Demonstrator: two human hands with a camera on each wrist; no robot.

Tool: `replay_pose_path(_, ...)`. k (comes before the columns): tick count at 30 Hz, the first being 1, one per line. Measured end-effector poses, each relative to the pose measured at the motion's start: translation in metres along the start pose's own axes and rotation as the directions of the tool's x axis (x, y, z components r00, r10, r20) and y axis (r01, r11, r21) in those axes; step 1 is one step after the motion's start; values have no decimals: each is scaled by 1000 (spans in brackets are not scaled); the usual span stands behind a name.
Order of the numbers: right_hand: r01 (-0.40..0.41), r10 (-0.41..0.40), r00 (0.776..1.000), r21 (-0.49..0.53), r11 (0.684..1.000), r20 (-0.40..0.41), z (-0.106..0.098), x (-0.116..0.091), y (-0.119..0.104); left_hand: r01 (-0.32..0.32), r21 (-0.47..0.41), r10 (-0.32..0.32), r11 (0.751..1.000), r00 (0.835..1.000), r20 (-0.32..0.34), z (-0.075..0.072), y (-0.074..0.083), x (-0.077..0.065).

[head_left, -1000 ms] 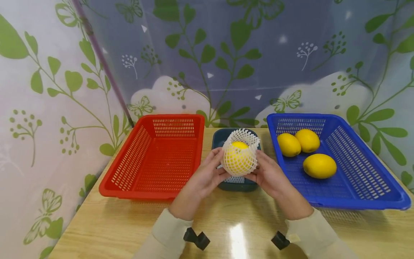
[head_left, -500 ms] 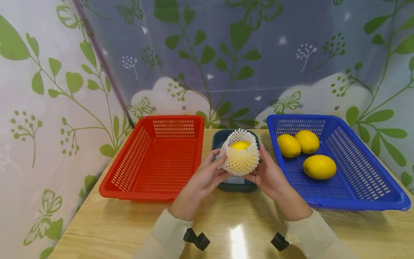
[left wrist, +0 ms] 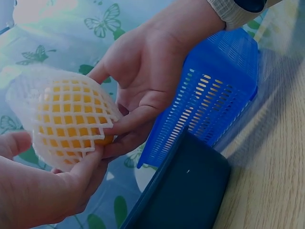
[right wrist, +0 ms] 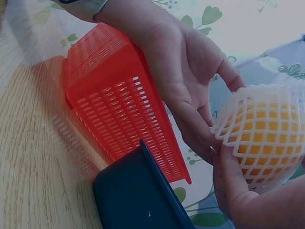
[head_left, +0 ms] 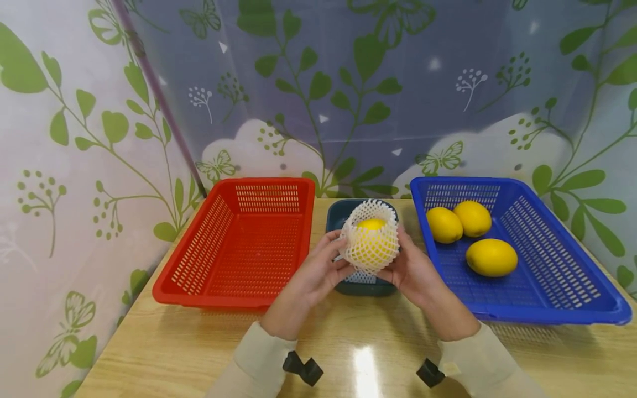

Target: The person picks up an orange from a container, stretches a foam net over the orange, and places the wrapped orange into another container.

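Observation:
In the head view, a yellow oval fruit [head_left: 371, 224], lemon-like, sits inside a white foam net [head_left: 373, 250]. The net's mouth faces up and leaves the fruit's top bare. My left hand [head_left: 318, 273] holds the net's left side and my right hand [head_left: 417, 271] its right side, fingers bent beneath. Both wrist views show fingertips meeting below the netted fruit [left wrist: 71, 112], with bare yellow at its lower edge in the left wrist view. Under the hands stands a dark teal bin [head_left: 370, 289], partly hidden, with white netting [head_left: 360, 277] inside.
A red perforated basket [head_left: 259, 301] stands left of the bin on the wooden table [head_left: 338, 342]. To the right, a blue perforated basket [head_left: 552, 316] holds three yellow fruits [head_left: 491, 257]. A patterned curtain [head_left: 308, 138] hangs close behind.
The netted fruit stays at nearly the same spot between both hands. My left thumb moved onto the net's near left side and then drew slightly back. The baskets and their fruits are unmoved.

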State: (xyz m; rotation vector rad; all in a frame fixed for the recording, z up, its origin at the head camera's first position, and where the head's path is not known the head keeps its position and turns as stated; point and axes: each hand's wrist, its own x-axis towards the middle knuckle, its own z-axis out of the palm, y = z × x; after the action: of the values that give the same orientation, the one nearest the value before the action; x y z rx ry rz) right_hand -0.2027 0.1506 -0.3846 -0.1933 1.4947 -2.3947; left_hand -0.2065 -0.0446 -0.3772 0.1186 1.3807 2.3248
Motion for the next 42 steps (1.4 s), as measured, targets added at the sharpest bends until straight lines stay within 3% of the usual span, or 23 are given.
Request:
replay_pose_path(15, 4, -5, 1000, -63, 998, -26, 1, -2, 3, -12, -5, 12, 1000, 1000, -3, 2, 1, -3)
replay_pose_path(24, -28, 27, 999, -20, 999, -18, 2, 0, 4, -24, 14, 24, 1000, 1000, 8, 0, -1, -1)
replay_pose_path(29, -7, 4, 999, 64, 998, 49, 0, 0, 3, -34, 9, 34, 999, 999, 16, 0, -2, -1)
replay_pose_path(34, 24, -31, 998, 128, 992, 51, -1, -1, 1, -31, -4, 31, 1000, 999, 9, 0, -3, 0)
replay_pose_path(42, 16, -22, 999, 123, 992, 45, -1, -1, 2, -16, -11, 16, 1000, 1000, -9, 2, -3, 0)
